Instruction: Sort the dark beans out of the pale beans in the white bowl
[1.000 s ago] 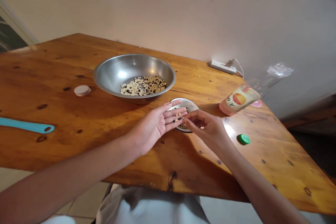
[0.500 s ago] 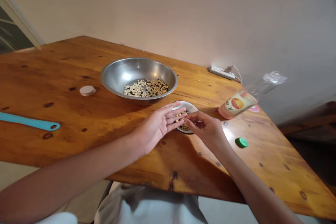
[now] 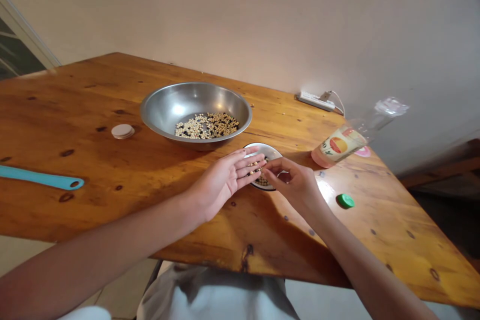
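My left hand (image 3: 225, 177) is held palm up with its fingers stretched out over the near-left side of a small white bowl (image 3: 269, 150) with a dark rim. Pale and dark beans (image 3: 263, 180) show in the bowl and around these fingers; whether some rest on the fingers I cannot tell. Thumb and fingertips of my right hand (image 3: 294, 180) are pinched together at the left fingertips, and whatever they grip is hidden. Behind the hands stands a wide steel basin (image 3: 161, 112), its bottom covered by mixed cream and black beans (image 3: 208, 126).
A clear plastic cup (image 3: 339, 146) with a fruit label leans at the right, near a green bottle cap (image 3: 345, 201). White round lids (image 3: 122, 131) and a blue handle (image 3: 41, 177) lie on the left. A power strip (image 3: 315, 101) sits by the wall on the wooden table (image 3: 90, 85).
The view has shifted slightly. Both hands stay over the small bowl, with only a slight movement of the right fingers against the left fingertips.
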The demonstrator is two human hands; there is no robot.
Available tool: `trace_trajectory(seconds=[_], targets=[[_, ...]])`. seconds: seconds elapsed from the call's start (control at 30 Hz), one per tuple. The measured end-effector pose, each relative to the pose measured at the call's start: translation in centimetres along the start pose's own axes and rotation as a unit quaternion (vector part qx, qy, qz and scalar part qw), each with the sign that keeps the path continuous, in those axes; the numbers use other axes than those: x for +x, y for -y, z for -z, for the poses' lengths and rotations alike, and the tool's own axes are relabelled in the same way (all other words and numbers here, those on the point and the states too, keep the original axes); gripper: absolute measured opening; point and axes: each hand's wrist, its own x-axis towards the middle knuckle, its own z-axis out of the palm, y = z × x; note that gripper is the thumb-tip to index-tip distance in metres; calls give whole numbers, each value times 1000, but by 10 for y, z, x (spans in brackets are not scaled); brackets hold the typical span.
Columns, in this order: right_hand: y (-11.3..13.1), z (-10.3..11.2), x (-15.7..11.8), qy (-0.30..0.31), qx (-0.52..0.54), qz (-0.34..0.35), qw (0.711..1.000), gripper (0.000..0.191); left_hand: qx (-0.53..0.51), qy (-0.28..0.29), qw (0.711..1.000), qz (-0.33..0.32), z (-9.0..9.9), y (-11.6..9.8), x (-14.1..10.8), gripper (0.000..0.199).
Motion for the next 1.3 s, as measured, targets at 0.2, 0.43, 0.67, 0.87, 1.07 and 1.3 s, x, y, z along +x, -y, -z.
trace_trajectory(seconds=[0.2, 0.43, 0.67, 0.87, 1.07, 1.3], targets=[[1, 0, 0, 1, 1, 1, 1000, 12, 4, 10, 1000, -3, 1, 0, -1, 35], [0, 1, -1, 2, -6, 10, 1000, 12, 8, 13, 1000, -6, 0, -1, -2, 35], [-1, 0, 0, 1, -7, 12, 1000, 13, 37, 9, 999, -29, -4, -1, -4, 28], [0, -2, 1, 0, -9, 16, 1000, 13, 44, 14, 998, -36, -2, -1, -4, 25], [2, 0, 0, 1, -1, 15, 1000, 13, 48, 25, 998, -42, -1, 0, -4, 19], [1, 0, 0, 1, 1, 13, 1000, 13, 48, 21, 998, -42, -2, -1, -4, 19]])
